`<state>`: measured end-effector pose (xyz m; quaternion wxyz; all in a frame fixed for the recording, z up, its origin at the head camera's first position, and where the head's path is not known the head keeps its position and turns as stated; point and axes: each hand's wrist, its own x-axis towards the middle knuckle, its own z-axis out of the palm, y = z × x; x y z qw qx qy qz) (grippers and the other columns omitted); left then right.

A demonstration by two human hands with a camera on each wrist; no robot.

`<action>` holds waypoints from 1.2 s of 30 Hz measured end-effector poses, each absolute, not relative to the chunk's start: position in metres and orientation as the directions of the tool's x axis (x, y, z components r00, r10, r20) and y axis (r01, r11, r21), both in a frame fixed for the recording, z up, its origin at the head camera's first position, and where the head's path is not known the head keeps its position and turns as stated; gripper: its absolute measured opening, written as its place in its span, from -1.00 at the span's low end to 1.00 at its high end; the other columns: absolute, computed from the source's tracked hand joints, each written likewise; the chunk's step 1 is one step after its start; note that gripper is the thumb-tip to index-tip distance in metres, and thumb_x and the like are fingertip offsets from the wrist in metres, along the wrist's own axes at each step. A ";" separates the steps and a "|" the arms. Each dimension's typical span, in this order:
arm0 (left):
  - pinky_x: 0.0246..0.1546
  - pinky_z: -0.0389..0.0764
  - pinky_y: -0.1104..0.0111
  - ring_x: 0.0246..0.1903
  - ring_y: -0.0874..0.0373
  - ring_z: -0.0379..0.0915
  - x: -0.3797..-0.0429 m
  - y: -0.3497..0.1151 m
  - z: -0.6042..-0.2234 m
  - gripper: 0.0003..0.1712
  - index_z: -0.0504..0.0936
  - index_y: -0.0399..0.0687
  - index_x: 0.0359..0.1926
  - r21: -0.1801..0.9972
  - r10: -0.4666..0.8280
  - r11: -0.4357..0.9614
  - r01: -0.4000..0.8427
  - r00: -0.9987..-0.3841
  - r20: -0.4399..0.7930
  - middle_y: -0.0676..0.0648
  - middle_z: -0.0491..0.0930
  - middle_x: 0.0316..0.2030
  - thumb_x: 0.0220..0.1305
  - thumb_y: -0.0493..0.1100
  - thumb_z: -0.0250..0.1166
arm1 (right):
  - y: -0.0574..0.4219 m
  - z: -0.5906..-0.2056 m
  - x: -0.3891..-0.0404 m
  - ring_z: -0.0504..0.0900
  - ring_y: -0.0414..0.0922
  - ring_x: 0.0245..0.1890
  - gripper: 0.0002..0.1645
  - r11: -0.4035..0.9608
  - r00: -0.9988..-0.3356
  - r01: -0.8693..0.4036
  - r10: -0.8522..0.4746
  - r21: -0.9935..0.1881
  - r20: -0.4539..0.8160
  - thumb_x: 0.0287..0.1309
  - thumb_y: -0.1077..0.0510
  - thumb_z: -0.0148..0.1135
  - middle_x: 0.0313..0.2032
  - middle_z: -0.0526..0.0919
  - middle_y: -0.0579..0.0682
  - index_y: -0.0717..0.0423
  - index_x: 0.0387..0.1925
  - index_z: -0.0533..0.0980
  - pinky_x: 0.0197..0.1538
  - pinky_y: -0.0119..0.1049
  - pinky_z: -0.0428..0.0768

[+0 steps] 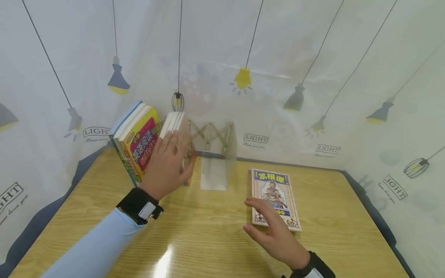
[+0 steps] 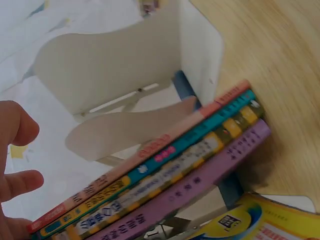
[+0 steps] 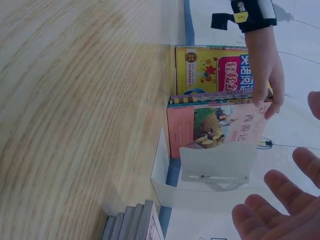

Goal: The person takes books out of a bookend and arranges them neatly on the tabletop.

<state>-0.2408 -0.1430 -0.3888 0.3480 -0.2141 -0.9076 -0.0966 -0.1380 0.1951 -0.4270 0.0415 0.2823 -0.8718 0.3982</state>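
Left fingers (image 1: 171, 143) outstretched, right fingers (image 1: 267, 211) loosely bent

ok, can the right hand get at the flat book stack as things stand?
Likely yes: the right hand looks empty, fingers apart and close by, and nothing lies on top of the stack.

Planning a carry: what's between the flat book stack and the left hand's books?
Head view: bare tabletop beside the stack, then the pale bookend.
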 end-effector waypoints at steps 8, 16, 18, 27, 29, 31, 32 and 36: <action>0.48 0.02 -0.20 0.43 -0.38 0.07 -0.243 -0.144 -0.409 -0.43 0.57 -0.31 0.14 0.073 0.300 0.882 0.465 -0.674 0.675 -0.46 0.23 0.38 0.25 0.00 0.37 | 0.196 -0.426 -0.138 0.37 -0.12 0.35 -0.34 0.496 -0.847 -0.505 -0.444 -0.706 0.294 0.33 0.09 0.30 0.37 0.38 -0.15 -0.26 0.38 0.32 0.30 -0.04 0.50; 0.49 0.02 -0.16 0.42 -0.36 0.08 -0.237 -0.147 -0.409 -0.70 0.66 -0.26 -0.09 -0.006 0.360 0.876 0.483 -0.646 0.673 -0.44 0.20 0.39 0.11 -0.31 0.40 | 0.195 -0.426 -0.139 0.35 -0.11 0.38 -0.33 0.502 -0.845 -0.507 -0.452 -0.700 0.287 0.32 0.11 0.30 0.38 0.36 -0.15 -0.28 0.39 0.31 0.29 0.04 0.51; 0.49 0.03 -0.16 0.41 -0.37 0.10 -0.238 -0.148 -0.410 -0.69 0.67 -0.24 -0.08 -0.010 0.370 0.867 0.498 -0.631 0.682 -0.45 0.22 0.37 0.09 -0.35 0.39 | 0.195 -0.426 -0.139 0.35 -0.10 0.37 -0.34 0.505 -0.844 -0.508 -0.454 -0.697 0.286 0.32 0.09 0.30 0.38 0.37 -0.15 -0.27 0.39 0.32 0.27 0.07 0.51; 0.50 0.00 -0.15 0.42 -0.38 0.08 -0.236 -0.146 -0.410 -0.73 0.63 -0.33 -0.07 -0.053 0.398 0.870 0.490 -0.636 0.661 -0.48 0.21 0.36 0.19 -0.34 0.33 | 0.196 -0.427 -0.139 0.34 -0.09 0.38 -0.36 0.502 -0.853 -0.480 -0.460 -0.719 0.248 0.34 0.01 0.28 0.39 0.36 -0.15 -0.30 0.39 0.31 0.27 0.18 0.48; 0.50 0.03 -0.12 0.42 -0.39 0.09 -0.235 -0.145 -0.410 -0.75 0.62 -0.35 -0.08 -0.061 0.403 0.869 0.492 -0.629 0.665 -0.48 0.22 0.36 0.23 -0.32 0.32 | 0.196 -0.426 -0.139 0.34 -0.08 0.38 -0.34 0.503 -0.853 -0.482 -0.459 -0.717 0.250 0.33 0.04 0.29 0.39 0.36 -0.15 -0.30 0.39 0.31 0.28 0.17 0.48; 0.50 0.05 -0.11 0.40 -0.39 0.12 -0.235 -0.145 -0.410 -0.76 0.63 -0.32 -0.09 -0.054 0.400 0.865 0.499 -0.621 0.674 -0.48 0.23 0.36 0.24 -0.29 0.33 | 0.196 -0.425 -0.139 0.35 -0.08 0.38 -0.33 0.504 -0.852 -0.483 -0.458 -0.716 0.252 0.32 0.07 0.30 0.39 0.36 -0.14 -0.29 0.39 0.31 0.28 0.16 0.48; 0.50 0.06 -0.10 0.39 -0.39 0.14 -0.234 -0.145 -0.410 -0.77 0.63 -0.32 -0.10 -0.051 0.399 0.863 0.503 -0.616 0.679 -0.48 0.24 0.35 0.24 -0.29 0.34 | 0.195 -0.425 -0.139 0.35 -0.09 0.38 -0.33 0.504 -0.852 -0.485 -0.459 -0.715 0.254 0.32 0.08 0.30 0.39 0.37 -0.14 -0.29 0.39 0.31 0.28 0.14 0.48; 0.48 0.12 -0.11 0.37 -0.38 0.18 -0.232 -0.143 -0.408 -0.73 0.65 -0.30 -0.10 -0.043 0.397 0.859 0.511 -0.610 0.686 -0.47 0.25 0.35 0.19 -0.27 0.40 | 0.196 -0.423 -0.139 0.37 -0.08 0.37 -0.35 0.505 -0.846 -0.499 -0.459 -0.705 0.271 0.33 0.09 0.29 0.38 0.38 -0.13 -0.25 0.38 0.33 0.27 0.10 0.50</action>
